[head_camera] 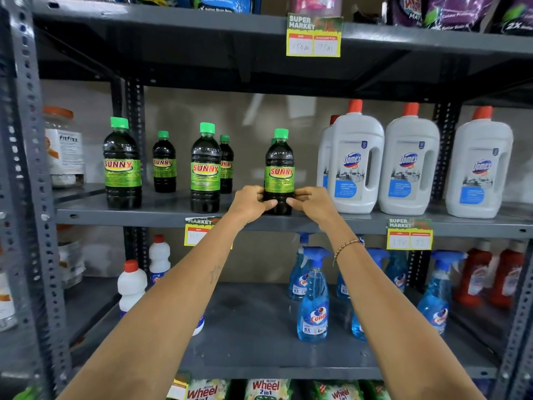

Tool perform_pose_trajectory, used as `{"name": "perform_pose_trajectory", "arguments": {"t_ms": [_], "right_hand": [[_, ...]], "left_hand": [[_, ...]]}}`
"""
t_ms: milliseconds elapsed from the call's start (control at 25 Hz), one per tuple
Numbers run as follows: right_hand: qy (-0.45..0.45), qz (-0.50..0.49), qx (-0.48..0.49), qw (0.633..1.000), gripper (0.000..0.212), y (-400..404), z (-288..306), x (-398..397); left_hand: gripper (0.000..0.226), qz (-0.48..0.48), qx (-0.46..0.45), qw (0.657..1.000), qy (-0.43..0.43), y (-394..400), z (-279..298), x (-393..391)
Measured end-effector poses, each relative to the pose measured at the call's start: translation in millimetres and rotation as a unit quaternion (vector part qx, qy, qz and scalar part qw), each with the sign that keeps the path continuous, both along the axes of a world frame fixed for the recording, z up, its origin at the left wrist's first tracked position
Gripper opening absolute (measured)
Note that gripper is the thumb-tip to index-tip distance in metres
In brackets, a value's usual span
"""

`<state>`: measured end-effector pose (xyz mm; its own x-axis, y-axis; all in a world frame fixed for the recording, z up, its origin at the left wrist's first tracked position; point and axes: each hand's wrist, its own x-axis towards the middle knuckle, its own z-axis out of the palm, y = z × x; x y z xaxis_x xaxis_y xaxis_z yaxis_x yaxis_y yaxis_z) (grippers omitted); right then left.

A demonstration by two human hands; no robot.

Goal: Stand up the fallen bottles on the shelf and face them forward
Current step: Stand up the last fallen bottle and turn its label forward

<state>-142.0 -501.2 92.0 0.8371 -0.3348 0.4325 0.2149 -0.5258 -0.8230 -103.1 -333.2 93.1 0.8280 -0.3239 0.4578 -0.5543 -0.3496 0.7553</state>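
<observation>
Held bottle: I have a dark plastic bottle with a green cap and a green-yellow "SUNNY" label (279, 171) upright near the front edge of the grey metal shelf (161, 216), label facing me.
Left hand: my left hand (250, 201) presses the bottle's lower left side, fingers (269, 204) wrapped closed against it.
Right hand: my right hand (313, 201) grips the lower right side the same way; a beaded bracelet (347, 247) sits on that wrist.
Other SUNNY bottles: two more large ones (122, 164) (205, 168) stand upright to the left, labels forward, smaller ones behind them.
Right neighbours: white plastic Domex jugs with red caps (356, 163) stand just beside the held bottle.
Lower shelf: blue Colin spray bottles (313, 301) stand below.
</observation>
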Motion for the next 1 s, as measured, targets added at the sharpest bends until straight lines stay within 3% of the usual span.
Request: {"name": "perform_pose_trajectory", "arguments": {"t_ms": [600, 680, 760, 880, 1000], "right_hand": [[-0.014, 0.022, 0.035, 0.999, 0.041, 8.7, -2.6, -23.3], [-0.024, -0.01, 0.026, 0.999, 0.037, 10.9, -1.8, -25.8], [-0.098, -0.107, -0.005, 0.989, 0.024, 19.2, 0.2, -30.9], [-0.227, -0.126, -0.033, 0.965, 0.016, 50.3, 8.2, -37.9], [-0.222, -0.039, -0.048, 0.973, 0.014, 91.6, 14.1, -28.0]], "left_hand": [[0.039, -0.018, 0.003, 1.0, -0.016, 6.3, -2.2, -15.9], [0.038, -0.002, 0.002, 0.999, -0.041, 9.0, -3.1, -20.7], [0.033, 0.026, -0.053, 0.995, -0.082, 17.2, -3.9, -23.8], [0.02, 0.064, -0.215, 0.954, -0.201, 38.7, -4.5, -26.2], [0.022, 0.164, -0.283, 0.894, -0.307, 73.6, -3.1, -14.1]]}}
